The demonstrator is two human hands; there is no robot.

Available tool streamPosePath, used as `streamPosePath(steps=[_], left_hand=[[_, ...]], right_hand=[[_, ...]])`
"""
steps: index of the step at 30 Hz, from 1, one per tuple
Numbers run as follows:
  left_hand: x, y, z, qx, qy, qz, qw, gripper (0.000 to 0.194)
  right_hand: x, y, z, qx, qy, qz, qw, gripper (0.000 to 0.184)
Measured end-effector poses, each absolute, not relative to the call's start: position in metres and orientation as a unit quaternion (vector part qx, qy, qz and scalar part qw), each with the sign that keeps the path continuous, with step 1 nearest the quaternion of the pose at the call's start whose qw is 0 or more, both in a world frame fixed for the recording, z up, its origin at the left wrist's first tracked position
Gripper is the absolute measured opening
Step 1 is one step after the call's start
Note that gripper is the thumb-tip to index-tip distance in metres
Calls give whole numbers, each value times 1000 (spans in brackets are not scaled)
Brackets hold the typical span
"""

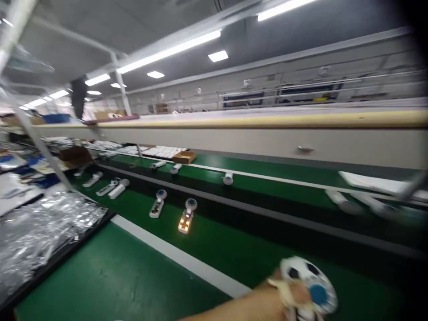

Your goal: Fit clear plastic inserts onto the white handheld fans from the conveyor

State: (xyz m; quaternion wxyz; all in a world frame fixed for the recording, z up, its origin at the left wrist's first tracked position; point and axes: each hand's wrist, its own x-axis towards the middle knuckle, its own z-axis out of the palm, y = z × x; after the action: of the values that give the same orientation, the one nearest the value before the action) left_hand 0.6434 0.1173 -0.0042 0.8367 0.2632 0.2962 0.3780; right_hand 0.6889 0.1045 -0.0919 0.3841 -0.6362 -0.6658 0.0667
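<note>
Your left hand (284, 298) is closed around a white, round-headed device (309, 280) at the lower right, which projects rightward from your grip, long axis too blurred to tell, while a lit device (185, 222) lies well apart, up and left.

Bright ceiling tubes (169, 52), blurred foreground

One grip (290, 295), one soccer-patterned device (312, 281), one lit device (186, 220).

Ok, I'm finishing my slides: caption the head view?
A hand holds a white device over a green surface; another device glows.
</note>
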Motion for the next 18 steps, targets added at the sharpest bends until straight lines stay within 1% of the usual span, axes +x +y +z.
streamPosePath(steps=[1,2,4,6,9,13,16,18], left_hand=[[637,110,-2,238,280,394,842,68],[631,104,-2,213,277,406,844,67],[619,97,-4,178,289,402,850,60],[609,92,-8,164,293,398,854,54],[598,83,-12,159,300,392,855,48],[590,70,-12,158,303,395,852,46],[589,67,-10,163,291,396,856,50],[592,66,-7,163,288,423,844,56]], right_hand=[[700,81,-89,-668,-646,36,369,52],[709,58,-83,-686,-622,43,374,52],[715,19,-67,-718,-592,41,364,51],[705,-1,-52,-729,-573,40,371,52],[683,-4,-37,-725,-581,12,370,52],[670,-1,-36,-737,-580,-17,348,49],[671,1,-42,-757,-550,-28,352,50],[672,3,-43,-750,-559,-42,351,52]])
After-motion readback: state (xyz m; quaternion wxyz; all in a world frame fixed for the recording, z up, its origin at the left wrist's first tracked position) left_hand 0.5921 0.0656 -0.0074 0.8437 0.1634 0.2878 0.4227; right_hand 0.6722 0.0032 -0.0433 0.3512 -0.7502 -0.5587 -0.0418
